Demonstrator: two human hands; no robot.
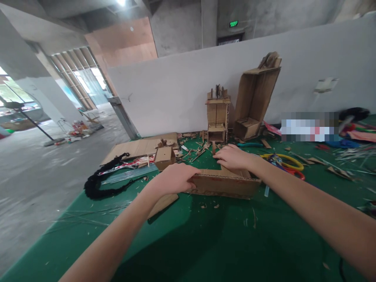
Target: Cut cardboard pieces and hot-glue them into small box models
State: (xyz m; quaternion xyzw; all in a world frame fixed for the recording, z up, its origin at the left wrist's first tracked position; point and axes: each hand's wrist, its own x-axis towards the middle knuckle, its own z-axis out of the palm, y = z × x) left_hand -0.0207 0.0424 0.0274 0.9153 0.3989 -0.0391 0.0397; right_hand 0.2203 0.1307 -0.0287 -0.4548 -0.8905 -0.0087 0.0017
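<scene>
A shallow brown cardboard box point(225, 186) lies on the green tabletop in front of me, its long side wall facing me. My left hand point(180, 178) is closed on its left end, with the thumb against the near wall and the fingers over the top edge. Across the right part reaches my right hand point(233, 157), its bent fingers over the far side; the palm hides most of the contact. Close to those fingertips stands a small brown cardboard strip point(214, 148). A small cardboard cube point(165, 158) sits just beyond my left hand.
Two upright cardboard structures, a smaller one point(217, 113) and a taller one point(258, 98), stand by the white partition point(170, 90). Black yarn point(94, 188), clear sticks point(129, 175) and a cardboard sheet point(132, 150) lie left. Yellow-handled scissors point(289, 161) and scraps lie right.
</scene>
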